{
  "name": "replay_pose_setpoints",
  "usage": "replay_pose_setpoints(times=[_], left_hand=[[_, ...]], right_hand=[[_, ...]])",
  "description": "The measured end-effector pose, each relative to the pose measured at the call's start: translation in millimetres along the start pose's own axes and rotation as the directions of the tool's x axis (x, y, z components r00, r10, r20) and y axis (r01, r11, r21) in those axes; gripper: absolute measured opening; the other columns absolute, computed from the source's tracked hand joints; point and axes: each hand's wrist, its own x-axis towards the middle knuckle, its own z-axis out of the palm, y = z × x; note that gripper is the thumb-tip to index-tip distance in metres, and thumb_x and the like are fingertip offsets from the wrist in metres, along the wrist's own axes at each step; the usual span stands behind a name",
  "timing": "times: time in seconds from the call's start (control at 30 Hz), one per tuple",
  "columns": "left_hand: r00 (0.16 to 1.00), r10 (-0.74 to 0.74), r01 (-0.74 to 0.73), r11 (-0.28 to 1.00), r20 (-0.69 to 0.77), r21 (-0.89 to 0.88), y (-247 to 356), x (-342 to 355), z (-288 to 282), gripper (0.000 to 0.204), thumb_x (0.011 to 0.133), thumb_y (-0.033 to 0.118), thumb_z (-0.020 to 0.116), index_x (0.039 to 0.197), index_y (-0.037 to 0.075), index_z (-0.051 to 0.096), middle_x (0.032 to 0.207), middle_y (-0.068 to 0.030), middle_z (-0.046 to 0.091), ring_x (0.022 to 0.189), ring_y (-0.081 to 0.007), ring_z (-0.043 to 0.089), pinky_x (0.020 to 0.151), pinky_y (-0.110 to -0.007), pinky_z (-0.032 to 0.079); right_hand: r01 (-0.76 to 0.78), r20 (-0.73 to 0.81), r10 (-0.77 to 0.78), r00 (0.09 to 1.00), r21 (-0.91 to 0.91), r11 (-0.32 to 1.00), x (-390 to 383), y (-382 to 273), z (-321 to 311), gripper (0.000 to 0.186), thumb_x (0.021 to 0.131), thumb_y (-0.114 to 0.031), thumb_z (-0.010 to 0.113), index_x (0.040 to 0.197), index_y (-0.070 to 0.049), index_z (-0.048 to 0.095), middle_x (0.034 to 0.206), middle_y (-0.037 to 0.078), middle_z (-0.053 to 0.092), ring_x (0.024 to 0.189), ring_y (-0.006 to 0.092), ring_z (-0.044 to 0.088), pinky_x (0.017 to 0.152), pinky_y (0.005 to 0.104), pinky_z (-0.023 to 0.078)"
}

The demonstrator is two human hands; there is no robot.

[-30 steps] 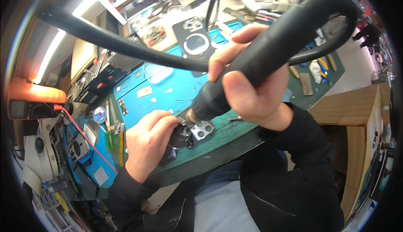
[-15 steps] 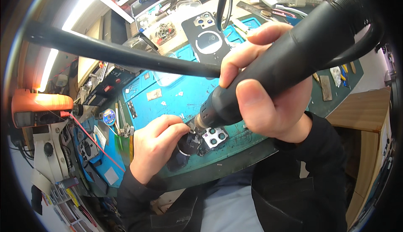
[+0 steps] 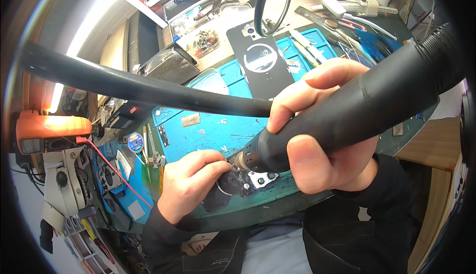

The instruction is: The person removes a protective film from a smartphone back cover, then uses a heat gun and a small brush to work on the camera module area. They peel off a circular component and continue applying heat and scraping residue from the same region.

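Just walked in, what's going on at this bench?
The right hand grips a thick black handheld tool, its nozzle aimed down close to the left fingertips. The left hand is at a dark panel beside a silver lens plate; whether it pinches anything is hard to tell. Further back, a black panel with a white ring rests partly on the blue mat.
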Motion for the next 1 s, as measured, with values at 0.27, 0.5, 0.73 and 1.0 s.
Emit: replay_pose_setpoints(times=[0.27,0.5,0.73,1.0], left_hand=[[0.999,-0.025,0.025,1.0,0.02,-0.011,0.5,1.7,-2.4,0.024,0.074,-0.002,0.079,0.097,0.006,0.075,0.098,-0.0059,0.074,0.082,-0.0247,0.075,0.068,-0.034,0.061],[0.999,-0.048,0.048,0.998,0.019,-0.035,-1.0,3.3,-2.5,0.022,0.077,-0.002,0.081,0.097,0.005,0.075,0.097,-0.0073,0.074,0.08,-0.0248,0.075,0.067,-0.034,0.061],[0.997,-0.069,0.07,0.997,0.022,-0.039,-3.0,0.7,-0.6,0.018,0.081,-0.002,0.081,0.097,0.005,0.075,0.097,-0.0076,0.074,0.081,-0.0253,0.074,0.067,-0.034,0.06],[0.999,-0.046,0.044,0.994,-0.015,-0.104,-7.0,-2.1,2.6,0.019,0.083,0.0,0.081,0.1,0.006,0.075,0.1,-0.0063,0.073,0.083,-0.0247,0.075,0.07,-0.034,0.061]], right_hand=[[-0.019,-0.003,0.019,1.0,0.002,1.0,-3.4,1.2,5.0,0.069,0.092,-0.023,0.079,0.137,0.006,0.035,0.091,0.017,0.071,0.076,0.0171,0.066,0.067,0.0294,0.052],[-0.058,-0.032,0.059,0.998,0.037,0.998,-4.5,2.6,8.7,0.07,0.091,-0.022,0.08,0.136,0.008,0.035,0.091,0.017,0.071,0.074,0.0165,0.065,0.065,0.0285,0.051],[-0.06,-0.05,0.059,0.997,-0.016,0.998,-8.1,0.8,15.3,0.066,0.095,-0.022,0.076,0.138,0.008,0.035,0.093,0.017,0.071,0.077,0.0165,0.065,0.069,0.0299,0.053],[-0.11,-0.015,0.11,0.994,-0.008,0.994,-3.8,-4.9,10.3,0.059,0.097,-0.026,0.07,0.134,0.007,0.038,0.094,0.016,0.07,0.082,0.018,0.065,0.076,0.0316,0.053]])
